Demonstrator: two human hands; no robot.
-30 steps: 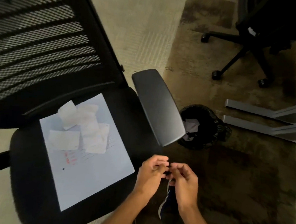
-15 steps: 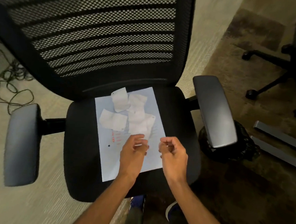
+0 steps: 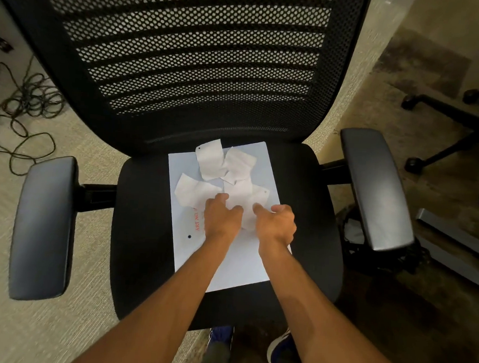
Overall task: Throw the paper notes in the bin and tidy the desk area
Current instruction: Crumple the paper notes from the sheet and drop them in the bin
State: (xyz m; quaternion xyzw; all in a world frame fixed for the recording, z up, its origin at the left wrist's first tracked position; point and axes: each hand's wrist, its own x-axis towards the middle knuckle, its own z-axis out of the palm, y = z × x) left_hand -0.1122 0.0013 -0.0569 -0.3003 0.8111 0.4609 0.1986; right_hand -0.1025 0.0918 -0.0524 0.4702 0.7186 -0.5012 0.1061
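Several crumpled white paper notes (image 3: pixel 223 167) lie on a pale blue sheet (image 3: pixel 238 265) on the seat of a black office chair (image 3: pixel 142 231). My left hand (image 3: pixel 221 218) and my right hand (image 3: pixel 276 224) rest side by side on the nearest note (image 3: pixel 248 201), fingers curled down onto it. Whether either hand has gripped the paper I cannot tell. The black bin (image 3: pixel 354 239) stands on the floor to the right, mostly hidden under the chair's right armrest (image 3: pixel 375 187), with white paper showing inside.
The chair's mesh back (image 3: pixel 198 52) rises behind the sheet and the left armrest (image 3: pixel 43 225) juts out at the left. Tangled cables (image 3: pixel 21 106) lie on the carpet at far left. Another chair's wheeled base (image 3: pixel 446 129) and grey metal desk feet (image 3: pixel 458 245) stand to the right.
My view swung from the bin back to the chair seat. Both hands, held together empty near the bin, moved forward and came down on the nearest note.
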